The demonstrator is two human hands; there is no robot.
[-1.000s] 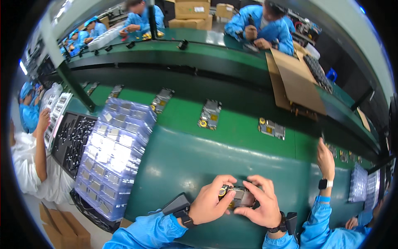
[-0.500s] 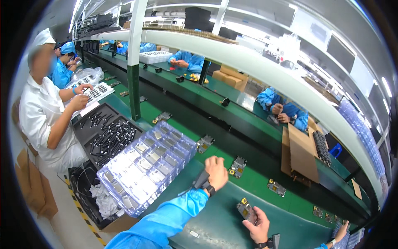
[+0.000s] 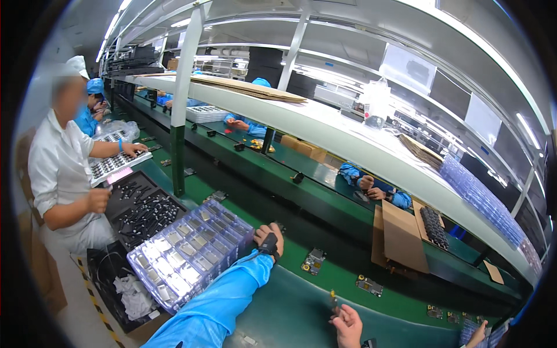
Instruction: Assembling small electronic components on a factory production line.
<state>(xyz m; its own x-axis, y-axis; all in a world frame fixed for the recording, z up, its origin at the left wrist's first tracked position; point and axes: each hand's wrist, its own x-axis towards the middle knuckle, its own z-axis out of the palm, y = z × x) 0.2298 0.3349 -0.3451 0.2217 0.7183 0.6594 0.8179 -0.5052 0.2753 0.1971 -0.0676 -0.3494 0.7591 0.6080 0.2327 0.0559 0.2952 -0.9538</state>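
My left hand (image 3: 269, 239), in a blue sleeve with a black wrist device, reaches over the green conveyor. Its fingers bend away from view at a circuit board (image 3: 280, 225) that shows only partly behind them; whether they grip it is hidden. At the lower middle, my right hand (image 3: 348, 327) holds another circuit board (image 3: 335, 303) nearly edge-on between thumb and fingers, its yellow round part uppermost. Left of my left forearm stands a clear plastic compartment tray (image 3: 191, 255) with flat metallic pieces in its pockets.
More circuit boards (image 3: 314, 261) lie along the conveyor. A black tray (image 3: 145, 211) of dark cylindrical parts sits beside a person in white (image 3: 69, 174). Across the line are other workers' hands (image 3: 371, 188) and an open cardboard box (image 3: 403, 238). A green post (image 3: 177, 156) rises at left.
My left hand has moved forward and left to a board on the conveyor. The board in my right hand has turned nearly edge-on. The view has tilted up; the person in white has drawn one hand back.
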